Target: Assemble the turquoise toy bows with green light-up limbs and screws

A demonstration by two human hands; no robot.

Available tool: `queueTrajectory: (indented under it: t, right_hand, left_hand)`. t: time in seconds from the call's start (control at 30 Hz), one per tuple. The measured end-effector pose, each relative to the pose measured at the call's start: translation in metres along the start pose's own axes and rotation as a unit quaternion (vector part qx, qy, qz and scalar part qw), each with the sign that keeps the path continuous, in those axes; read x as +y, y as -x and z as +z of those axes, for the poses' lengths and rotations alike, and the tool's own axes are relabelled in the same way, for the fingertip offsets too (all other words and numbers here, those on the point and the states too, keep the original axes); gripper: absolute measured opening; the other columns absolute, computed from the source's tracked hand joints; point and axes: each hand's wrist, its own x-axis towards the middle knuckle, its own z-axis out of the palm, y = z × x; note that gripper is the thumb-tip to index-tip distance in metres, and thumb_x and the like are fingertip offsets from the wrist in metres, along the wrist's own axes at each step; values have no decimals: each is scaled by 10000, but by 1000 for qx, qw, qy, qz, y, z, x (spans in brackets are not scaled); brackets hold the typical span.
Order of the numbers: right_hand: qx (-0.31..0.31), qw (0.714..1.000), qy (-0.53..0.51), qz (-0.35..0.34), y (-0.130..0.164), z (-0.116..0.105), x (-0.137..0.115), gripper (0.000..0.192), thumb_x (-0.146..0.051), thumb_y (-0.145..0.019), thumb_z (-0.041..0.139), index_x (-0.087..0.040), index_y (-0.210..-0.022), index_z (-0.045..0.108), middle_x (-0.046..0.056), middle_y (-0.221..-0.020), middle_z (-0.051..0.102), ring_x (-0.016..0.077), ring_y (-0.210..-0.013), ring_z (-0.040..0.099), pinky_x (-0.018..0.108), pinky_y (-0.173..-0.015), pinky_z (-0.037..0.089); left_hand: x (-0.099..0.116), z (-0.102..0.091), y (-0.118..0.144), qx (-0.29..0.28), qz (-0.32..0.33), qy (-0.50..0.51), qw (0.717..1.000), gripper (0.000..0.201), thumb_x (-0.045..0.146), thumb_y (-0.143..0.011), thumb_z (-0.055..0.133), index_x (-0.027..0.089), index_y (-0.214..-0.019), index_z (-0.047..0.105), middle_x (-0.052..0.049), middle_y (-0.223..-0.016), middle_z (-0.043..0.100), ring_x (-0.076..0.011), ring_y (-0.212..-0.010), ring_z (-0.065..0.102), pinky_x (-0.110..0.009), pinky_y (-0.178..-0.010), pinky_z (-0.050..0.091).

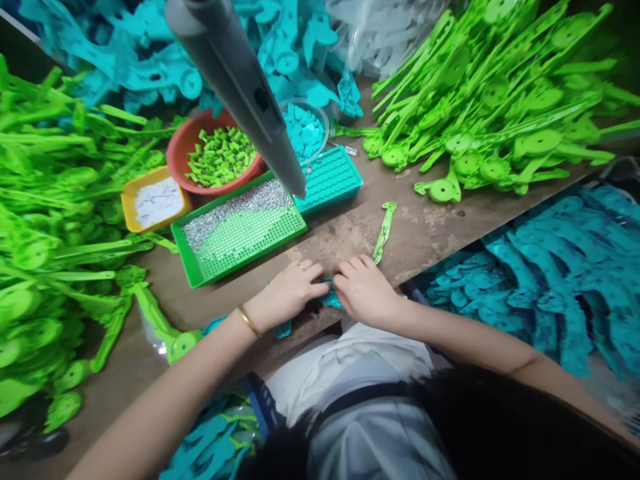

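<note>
At the table's near edge, my left hand (294, 291) and my right hand (366, 292) are close together, fingers curled down. Both are closed on a turquoise plastic part (331, 293), mostly covered by the fingers. Thin reddish strands, perhaps wires, show faintly beneath it. Just beyond my right hand lies a narrow lime-green plastic piece (384, 233). Ahead of my left hand is a green perforated tray (245, 241) with many tiny silvery metal pieces heaped along its far side.
A grey electric screwdriver (250, 100) hangs over the trays. Behind stand a red bowl (175, 157) of small green pieces, a yellow dish (129, 203) and a turquoise tray (333, 179). Lime-green parts (500, 113) pile up both sides; turquoise parts (560, 267) fill the lower right.
</note>
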Motion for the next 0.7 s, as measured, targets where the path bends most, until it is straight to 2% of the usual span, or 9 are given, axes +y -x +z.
queueTrajectory:
  t: [0.13, 0.2, 0.27, 0.33, 0.43, 0.5, 0.6, 0.63, 0.7]
  right_hand:
    - [6, 994, -96, -52, -5, -21, 21, 119, -263, -868, 595, -184, -917, 670, 81, -1062, 660, 227, -1018, 561, 422, -951, 376]
    - [56, 985, -158, -31, -24, -44, 44, 128, -284, -875, 595, -190, -926, 666, 57, -994, 686, 195, -963, 597, 365, -894, 424]
    - [154, 972, -173, 35, -58, -71, 77, 127, -251, -885, 560, -171, -914, 653, 55, -947, 691, 181, -914, 613, 324, -849, 449]
    - [237, 954, -143, 112, -104, -96, 113, 141, -234, -887, 529, -154, -921, 640, 74, -964, 682, 195, -903, 613, 331, -841, 454]
    - [294, 929, -90, 206, -178, -121, 163, 227, -255, -924, 451, -131, -1028, 610, 112, -1045, 658, 236, -992, 594, 383, -907, 437]
    - [277, 918, -90, 269, -218, -128, 188, 350, -370, -934, 451, -95, -1110, 578, 154, -1079, 642, 278, -1018, 589, 428, -898, 444]
    - [189, 929, -93, 303, -253, -132, 212, 530, -509, -876, 531, -51, -1140, 576, 209, -1092, 626, 331, -1019, 587, 459, -866, 457]
    - [177, 931, -74, 311, -259, -134, 218, 528, -503, -896, 495, -45, -1146, 578, 224, -1101, 621, 337, -1025, 585, 462, -863, 458]
    - [193, 928, -9, 320, -268, -142, 226, 469, -394, -965, 360, -48, -1222, 544, 247, -1187, 586, 336, -1085, 561, 466, -877, 450]
  left_hand:
    - [18, -6, 8, 47, -6, -88, 995, 241, 179, -886, 513, 213, -1092, 633, -112, -1190, 577, -254, -1143, 485, -450, -1038, 355]
    - [25, -6, 11, 66, -25, -111, 991, 303, 174, -867, 534, 221, -1156, 609, -101, -1234, 570, -260, -1187, 474, -469, -1085, 304]
    - [30, -5, 13, 78, -49, -120, 988, 319, 201, -865, 537, 236, -1174, 605, -90, -1232, 583, -265, -1187, 484, -484, -1088, 292]
    - [34, -2, 14, 91, -75, -117, 986, 300, 264, -861, 548, 248, -1152, 620, -80, -1235, 597, -274, -1183, 491, -500, -1086, 280]
    - [40, 6, 16, 120, -109, -110, 981, 322, 342, -829, 581, 258, -1136, 634, -67, -1279, 597, -290, -1197, 484, -508, -1096, 241]
    - [43, 11, 17, 143, -126, -110, 976, 329, 353, -810, 598, 265, -1124, 641, -59, -1307, 588, -293, -1213, 474, -502, -1103, 218]
    - [47, 17, 17, 172, -149, -110, 967, 304, 359, -790, 616, 276, -1080, 656, -53, -1318, 585, -293, -1222, 465, -498, -1111, 188]
    - [49, 19, 17, 180, -156, -113, 965, 296, 359, -785, 620, 280, -1067, 659, -51, -1316, 587, -291, -1222, 463, -496, -1117, 176]
    - [52, 23, 16, 200, -163, -126, 958, 280, 364, -781, 622, 285, -1047, 664, -45, -1305, 594, -281, -1214, 462, -486, -1128, 151]
